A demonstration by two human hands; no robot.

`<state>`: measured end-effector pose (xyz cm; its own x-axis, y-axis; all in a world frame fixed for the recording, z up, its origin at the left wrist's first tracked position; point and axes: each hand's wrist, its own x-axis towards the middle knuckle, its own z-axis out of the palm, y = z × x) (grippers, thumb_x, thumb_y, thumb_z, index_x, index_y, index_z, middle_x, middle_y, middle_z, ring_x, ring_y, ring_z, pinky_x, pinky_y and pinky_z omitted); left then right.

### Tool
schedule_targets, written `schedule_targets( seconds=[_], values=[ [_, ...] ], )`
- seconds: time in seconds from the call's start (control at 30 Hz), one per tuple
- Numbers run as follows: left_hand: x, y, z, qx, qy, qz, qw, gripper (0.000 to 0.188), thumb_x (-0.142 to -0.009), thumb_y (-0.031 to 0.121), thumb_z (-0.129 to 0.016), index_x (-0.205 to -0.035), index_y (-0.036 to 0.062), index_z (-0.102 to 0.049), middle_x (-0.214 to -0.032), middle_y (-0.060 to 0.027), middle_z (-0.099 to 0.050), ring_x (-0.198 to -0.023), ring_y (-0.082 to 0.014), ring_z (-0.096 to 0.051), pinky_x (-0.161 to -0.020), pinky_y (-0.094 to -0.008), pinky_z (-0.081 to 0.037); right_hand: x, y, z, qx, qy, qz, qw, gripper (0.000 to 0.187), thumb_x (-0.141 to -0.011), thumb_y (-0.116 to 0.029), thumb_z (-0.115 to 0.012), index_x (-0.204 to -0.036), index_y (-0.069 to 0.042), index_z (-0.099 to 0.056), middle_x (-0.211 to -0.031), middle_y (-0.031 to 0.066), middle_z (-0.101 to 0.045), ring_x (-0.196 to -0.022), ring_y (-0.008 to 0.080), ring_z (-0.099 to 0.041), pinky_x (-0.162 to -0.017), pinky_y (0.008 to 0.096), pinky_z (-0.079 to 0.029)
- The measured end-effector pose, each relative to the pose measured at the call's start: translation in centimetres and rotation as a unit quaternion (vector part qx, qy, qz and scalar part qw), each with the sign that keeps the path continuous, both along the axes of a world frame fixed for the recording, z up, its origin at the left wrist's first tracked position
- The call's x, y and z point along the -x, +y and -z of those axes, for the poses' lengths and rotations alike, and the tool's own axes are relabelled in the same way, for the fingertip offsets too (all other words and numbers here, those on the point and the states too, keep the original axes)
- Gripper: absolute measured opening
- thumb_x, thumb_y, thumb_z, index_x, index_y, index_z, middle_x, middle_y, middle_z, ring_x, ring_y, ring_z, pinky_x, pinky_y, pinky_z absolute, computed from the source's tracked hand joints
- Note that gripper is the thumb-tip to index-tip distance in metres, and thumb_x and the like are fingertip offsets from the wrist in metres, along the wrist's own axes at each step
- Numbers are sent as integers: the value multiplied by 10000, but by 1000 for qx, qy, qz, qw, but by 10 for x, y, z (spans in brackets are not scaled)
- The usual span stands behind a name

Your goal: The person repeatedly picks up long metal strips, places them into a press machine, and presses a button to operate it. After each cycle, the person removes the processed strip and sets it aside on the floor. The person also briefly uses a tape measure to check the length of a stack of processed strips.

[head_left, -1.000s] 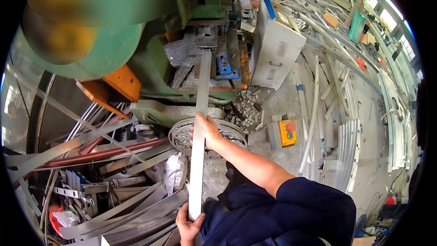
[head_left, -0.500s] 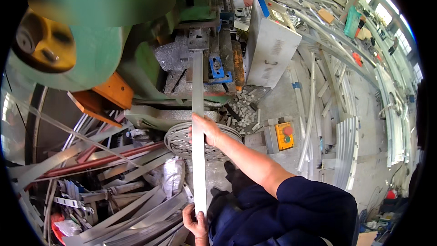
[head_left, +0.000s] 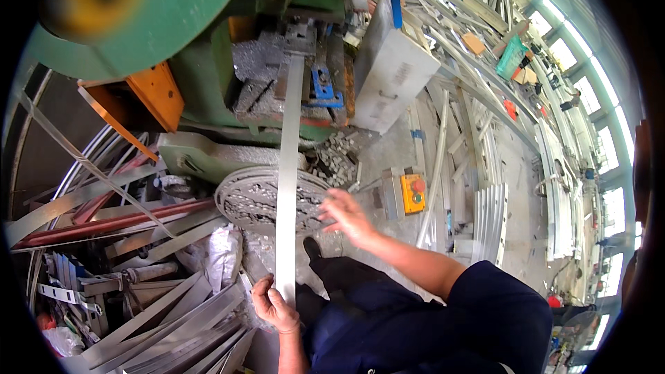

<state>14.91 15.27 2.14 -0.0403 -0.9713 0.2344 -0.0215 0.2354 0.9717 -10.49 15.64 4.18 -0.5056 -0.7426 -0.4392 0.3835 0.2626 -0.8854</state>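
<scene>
A long flat metal bar (head_left: pixel 287 180) runs away from me, its far end under the tooling block (head_left: pixel 300 40) of a green press (head_left: pixel 187 10). My left hand (head_left: pixel 277 306) is closed around the bar's near end, thumb on top. Off to the right of the bar, my right hand (head_left: pixel 346 218) is raised with its fingers apart, touching nothing. A blue clamp (head_left: pixel 321 83) is bolted beside the bar on the press bed. Below the bar is a round grey openwork metal disc (head_left: pixel 239 201).
A yellow control box (head_left: pixel 413 194) with red and green buttons stands right of my right hand. Behind it is a grey metal cabinet (head_left: pixel 393 73). Metal offcuts (head_left: pixel 338 152) litter the floor by the press. Scrap strips (head_left: pixel 166 318) pile up at left; an orange box (head_left: pixel 156 97) juts from the press.
My right hand has let go of the bar and moved away to its right, fingers opening. My left hand still grips the near end. The whole view has shifted and tilted slightly.
</scene>
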Motion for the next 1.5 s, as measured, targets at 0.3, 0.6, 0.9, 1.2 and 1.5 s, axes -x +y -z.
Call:
schedule_targets(
  seconds=[0.3,0.6,0.9,1.2,1.5],
  values=[
    [34,-39,-21,54,-38,26,997,288,-1027,217,-402,-1002,-31,-546,-983,-171,-618,-901,-253,-574,-860,-366,-457,77,137,-1,-117,220,136,959,346,-933,-117,-633,-1249,-22,-529,-977,80,-632,-784,130,-642,-629,267,-540],
    [125,-127,-11,63,2,-33,997,267,-999,111,-426,-894,-42,-618,-876,-107,-639,-795,-187,-582,-755,-309,-468,98,168,-5,-159,415,32,895,247,-890,-65,-656,-1120,7,-603,-877,67,-646,-733,111,-634,-651,259,-526],
    [147,-134,9,13,40,-45,998,280,-1013,142,-437,-864,-27,-604,-829,-81,-642,-750,-157,-567,-706,-291,-457,134,189,-2,-283,574,5,768,319,-842,-109,-708,-1138,-34,-612,-1123,122,-620,-971,219,-628,-727,300,-553],
    [149,-136,16,-59,124,-6,991,320,-1034,219,-456,-862,-17,-589,-808,-49,-617,-711,-108,-510,-656,-267,-447,134,180,21,-212,569,53,793,432,-804,-237,-726,-1148,-39,-556,-1174,168,-602,-1080,357,-590,-883,408,-499],
    [143,-143,27,9,2,11,1000,334,-1016,240,-500,-784,2,-539,-715,-38,-526,-691,-127,-441,-649,-305,-420,121,185,27,-223,634,34,740,453,-799,-306,-729,-1143,-28,-635,-1274,200,-567,-1155,363,-560,-967,410,-475]
  ],
)
